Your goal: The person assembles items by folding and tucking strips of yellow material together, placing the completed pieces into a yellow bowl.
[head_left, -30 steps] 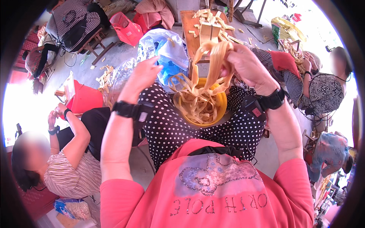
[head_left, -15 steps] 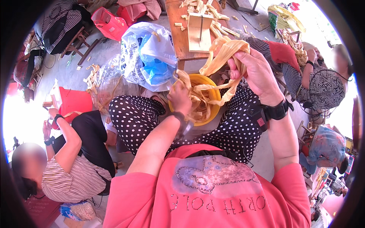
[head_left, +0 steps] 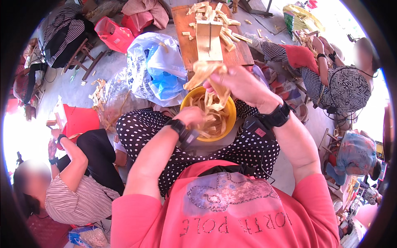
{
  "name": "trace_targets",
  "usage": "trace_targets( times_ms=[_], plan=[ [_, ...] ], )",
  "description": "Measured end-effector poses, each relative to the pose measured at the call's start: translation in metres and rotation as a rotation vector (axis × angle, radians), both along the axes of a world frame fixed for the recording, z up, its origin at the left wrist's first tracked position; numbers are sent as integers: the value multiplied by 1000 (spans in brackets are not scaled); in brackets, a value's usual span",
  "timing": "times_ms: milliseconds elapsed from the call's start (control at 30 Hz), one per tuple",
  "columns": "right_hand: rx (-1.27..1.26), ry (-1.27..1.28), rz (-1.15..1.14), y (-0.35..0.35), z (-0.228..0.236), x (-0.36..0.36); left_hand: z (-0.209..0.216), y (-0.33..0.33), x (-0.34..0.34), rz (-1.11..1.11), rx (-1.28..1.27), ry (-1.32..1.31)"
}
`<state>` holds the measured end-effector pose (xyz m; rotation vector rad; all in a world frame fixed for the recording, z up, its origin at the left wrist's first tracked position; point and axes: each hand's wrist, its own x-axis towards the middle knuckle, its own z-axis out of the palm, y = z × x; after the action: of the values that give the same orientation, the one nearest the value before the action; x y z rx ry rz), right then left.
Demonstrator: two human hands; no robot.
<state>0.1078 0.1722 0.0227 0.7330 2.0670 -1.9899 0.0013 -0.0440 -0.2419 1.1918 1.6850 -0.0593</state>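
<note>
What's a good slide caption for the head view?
Right hand holds tan strips over a yellow bucket, left hand at its rim.

White glare (head_left: 346, 24) edges a grey floor (head_left: 62, 90) where a wooden table (head_left: 184, 43) and a wooden stool (head_left: 84, 53) stand.

left hand (head_left: 192, 116): blurred | yellow bucket (head_left: 232, 118): partly hidden behind it | pink shirt (head_left: 235, 206): cut off below

White bag (head_left: 138, 62) sits beside the left edge of the wooden table (head_left: 182, 41), red bag (head_left: 112, 36) farther left, yellow-green sack (head_left: 304, 17) well right
</note>
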Motion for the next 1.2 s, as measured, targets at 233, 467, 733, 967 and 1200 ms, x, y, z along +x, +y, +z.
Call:
trace_targets(
  times_ms=[233,467,733,967,1200],
  plan=[
    [486,-34,167,-50,-4,26,184,-75,20,505,455,-262],
    [-548,38,-438,-56,33,29,199,-107,67,687,500,-791],
    [370,20,-336,-61,-15,78,278,-171,6,825,397,-949],
    [250,306,41,-118,57,55,322,-135,-37,745,428,-1131],
    [374,155,6,-48,28,68,283,-141,-47,736,352,-1092]
  ],
)
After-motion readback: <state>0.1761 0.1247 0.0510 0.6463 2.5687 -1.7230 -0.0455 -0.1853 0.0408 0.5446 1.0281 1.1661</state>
